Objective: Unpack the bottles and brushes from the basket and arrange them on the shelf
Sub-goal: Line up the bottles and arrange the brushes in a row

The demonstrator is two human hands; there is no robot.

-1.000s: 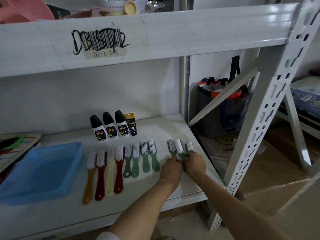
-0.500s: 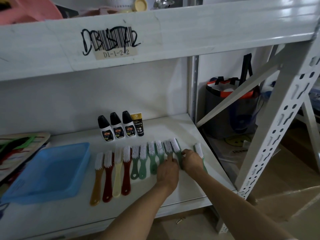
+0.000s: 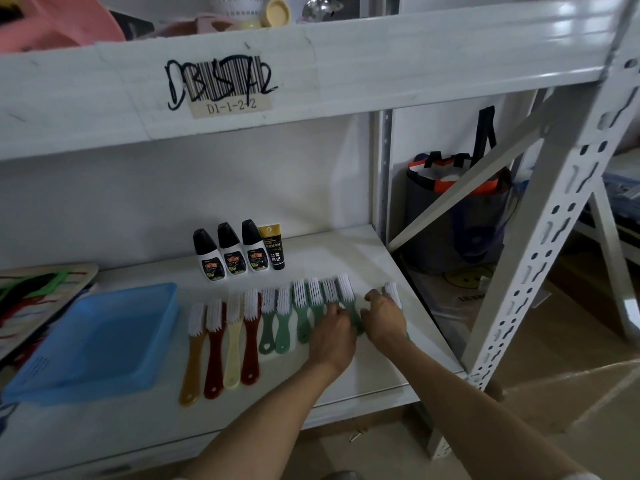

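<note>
White metal shelf [image 3: 346, 258], lower deck, holds everything. Blue basket [image 3: 93, 341] sits at the left and looks emptied; judged: unpacking done, only lining-up left.

Bottles: three black-capped bottles [image 3: 230, 252] plus a black-and-gold tube [image 3: 273, 249] stand upright in a tight row at the back, probably kept there so the front stays free for brushes.

Brushes lie flat in one row, bristles toward the wall, handles toward the front edge, sorted by colour: four long brown, red and cream brushes [image 3: 221, 341] at left, then short green brushes [image 3: 294, 310] touching side by side.

Left hand [image 3: 332, 336] lies palm down over the handles at the right end of the green row, fingers curled loosely, seemingly steadying them; exact grip hidden.

Right hand [image 3: 386, 318] covers the handle of the last green brush [image 3: 392, 294], which lies apart from the row with a bare gap between. Fingers bent over it; pinching or just pressing, cannot tell.

Room: bare deck behind the brush heads and right of the last brush up to the shelf's side edge. Long handles end near the front lip, little slack there. Sliding the stray brush left looks unobstructed.
</note>
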